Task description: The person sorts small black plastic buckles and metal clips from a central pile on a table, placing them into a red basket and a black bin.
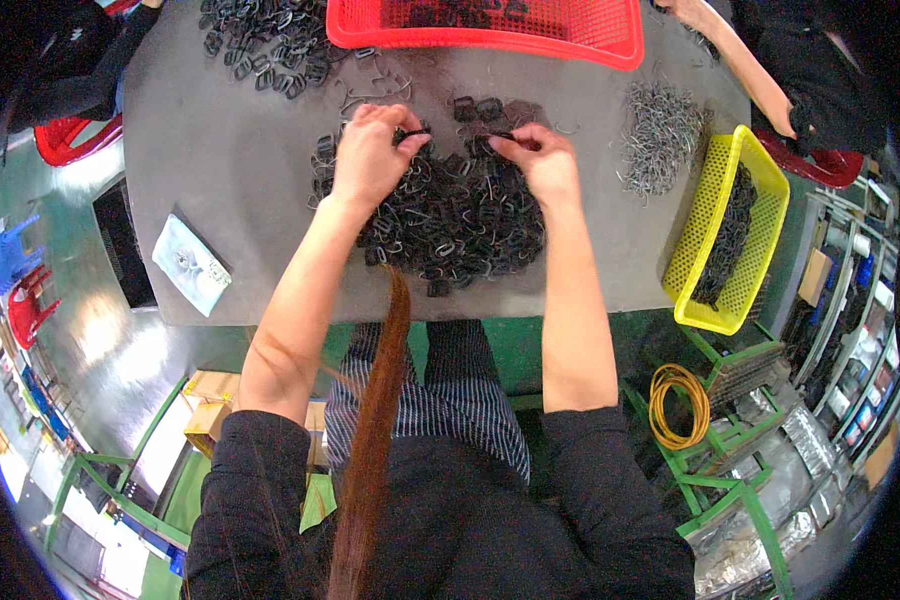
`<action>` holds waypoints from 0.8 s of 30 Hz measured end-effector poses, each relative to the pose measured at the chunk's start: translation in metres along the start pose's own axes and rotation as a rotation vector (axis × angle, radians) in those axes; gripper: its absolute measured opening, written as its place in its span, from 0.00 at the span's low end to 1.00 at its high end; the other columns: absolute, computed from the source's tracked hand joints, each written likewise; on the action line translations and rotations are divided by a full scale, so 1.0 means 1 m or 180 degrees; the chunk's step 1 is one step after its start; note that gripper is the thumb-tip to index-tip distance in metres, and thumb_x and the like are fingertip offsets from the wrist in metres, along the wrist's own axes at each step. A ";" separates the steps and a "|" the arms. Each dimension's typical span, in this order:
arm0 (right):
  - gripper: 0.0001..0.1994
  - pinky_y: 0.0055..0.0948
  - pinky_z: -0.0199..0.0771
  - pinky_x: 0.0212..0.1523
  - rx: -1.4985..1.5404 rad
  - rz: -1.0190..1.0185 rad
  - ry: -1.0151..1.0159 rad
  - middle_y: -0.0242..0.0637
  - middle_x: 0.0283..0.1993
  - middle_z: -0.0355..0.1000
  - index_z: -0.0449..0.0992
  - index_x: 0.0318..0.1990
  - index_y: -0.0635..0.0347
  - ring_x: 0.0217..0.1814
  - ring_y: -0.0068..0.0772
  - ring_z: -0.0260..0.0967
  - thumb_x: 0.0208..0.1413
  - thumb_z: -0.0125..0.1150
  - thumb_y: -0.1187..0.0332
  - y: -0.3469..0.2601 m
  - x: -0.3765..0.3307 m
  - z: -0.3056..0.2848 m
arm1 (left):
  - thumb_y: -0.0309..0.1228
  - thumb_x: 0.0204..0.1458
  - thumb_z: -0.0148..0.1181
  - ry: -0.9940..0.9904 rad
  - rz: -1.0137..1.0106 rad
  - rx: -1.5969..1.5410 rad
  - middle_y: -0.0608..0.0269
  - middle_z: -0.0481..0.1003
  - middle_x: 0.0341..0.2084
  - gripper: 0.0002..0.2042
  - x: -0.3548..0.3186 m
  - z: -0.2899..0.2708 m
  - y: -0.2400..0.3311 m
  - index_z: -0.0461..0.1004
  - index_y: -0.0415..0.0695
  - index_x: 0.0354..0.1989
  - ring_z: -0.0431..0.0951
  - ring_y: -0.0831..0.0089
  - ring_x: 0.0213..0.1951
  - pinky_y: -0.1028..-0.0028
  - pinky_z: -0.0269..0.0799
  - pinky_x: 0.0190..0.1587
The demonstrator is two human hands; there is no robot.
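Note:
My left hand (pixel 372 155) pinches a small black piece (pixel 416 132) between thumb and fingertips, above the far left side of a pile. Level with it, my right hand (pixel 545 165) closes its fingertips on another small dark piece (pixel 500 136); its exact shape is too small to make out. Below and between both hands spreads the pile of black buckle-like pieces (pixel 450 225), with thin metal hooks showing among them. A few loose black buckles (pixel 488 108) lie just beyond the pile, between the hands.
A red basket (pixel 490 40) stands at the far edge of the grey table (pixel 260 200). More black buckles (pixel 270 50) lie far left, metal hooks (pixel 660 135) on the right. A yellow basket (pixel 685 280) holds black parts. A pale packet (pixel 192 265) lies left. Other people's arms (pixel 735 55) reach in.

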State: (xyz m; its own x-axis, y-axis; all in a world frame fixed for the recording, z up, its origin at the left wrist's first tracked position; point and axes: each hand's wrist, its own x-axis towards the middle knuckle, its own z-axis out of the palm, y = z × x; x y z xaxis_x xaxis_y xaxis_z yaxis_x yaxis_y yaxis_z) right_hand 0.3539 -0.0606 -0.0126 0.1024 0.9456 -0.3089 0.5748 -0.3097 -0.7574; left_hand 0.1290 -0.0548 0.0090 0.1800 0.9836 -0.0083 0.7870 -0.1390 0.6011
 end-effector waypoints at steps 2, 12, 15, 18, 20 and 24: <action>0.14 0.28 0.68 0.33 0.0316 0.0183 -0.0143 0.40 0.26 0.74 0.77 0.30 0.63 0.29 0.32 0.70 0.41 0.67 0.61 0.007 -0.011 -0.011 | 0.31 0.43 0.63 -0.0119 -0.0615 -0.1393 0.63 0.75 0.30 0.10 -0.003 -0.002 -0.016 0.73 0.43 0.33 0.73 0.68 0.40 0.72 0.69 0.42; 0.12 0.24 0.63 0.28 0.0272 0.0778 -0.0537 0.27 0.20 0.69 0.77 0.22 0.62 0.23 0.22 0.62 0.41 0.69 0.61 0.010 -0.025 -0.041 | 0.39 0.44 0.63 -0.0183 -0.0441 -0.1529 0.66 0.71 0.22 0.14 0.046 0.053 -0.013 0.72 0.45 0.36 0.73 0.72 0.27 0.74 0.68 0.30; 0.12 0.23 0.63 0.27 0.0761 0.0932 -0.0686 0.27 0.20 0.69 0.74 0.25 0.60 0.23 0.23 0.64 0.41 0.68 0.63 0.014 -0.027 -0.047 | 0.41 0.39 0.67 0.0380 0.0271 -0.0333 0.57 0.70 0.19 0.17 0.045 0.077 -0.012 0.72 0.44 0.31 0.71 0.63 0.24 0.70 0.69 0.29; 0.10 0.19 0.58 0.23 0.2621 0.1165 -0.1026 0.25 0.20 0.66 0.72 0.29 0.58 0.22 0.21 0.62 0.43 0.66 0.65 0.023 -0.034 -0.049 | 0.37 0.39 0.68 0.0052 0.0014 -0.0763 0.59 0.71 0.19 0.14 0.041 0.071 -0.016 0.72 0.43 0.28 0.72 0.65 0.24 0.70 0.69 0.30; 0.09 0.17 0.54 0.21 0.3520 0.1038 -0.0807 0.25 0.20 0.64 0.71 0.31 0.56 0.20 0.20 0.60 0.44 0.65 0.66 0.002 -0.042 -0.046 | 0.36 0.40 0.67 -0.0411 -0.0267 -0.1184 0.65 0.69 0.17 0.13 0.038 0.051 -0.016 0.72 0.42 0.28 0.70 0.72 0.23 0.73 0.67 0.29; 0.09 0.18 0.62 0.22 0.2903 0.0858 -0.1062 0.27 0.27 0.65 0.71 0.33 0.57 0.26 0.18 0.63 0.46 0.63 0.67 -0.001 0.004 -0.034 | 0.31 0.48 0.60 -0.1405 -0.0970 -0.4121 0.73 0.72 0.28 0.09 0.017 -0.008 -0.018 0.70 0.47 0.37 0.69 0.82 0.27 0.83 0.61 0.26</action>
State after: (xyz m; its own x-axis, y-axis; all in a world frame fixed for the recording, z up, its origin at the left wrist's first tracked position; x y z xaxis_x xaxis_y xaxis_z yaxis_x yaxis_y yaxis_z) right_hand 0.3813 -0.0533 0.0061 -0.1755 0.7996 -0.5743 -0.2892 -0.5995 -0.7463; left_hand 0.1134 -0.0343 0.0045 0.4617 0.8052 -0.3722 -0.2239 0.5118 0.8294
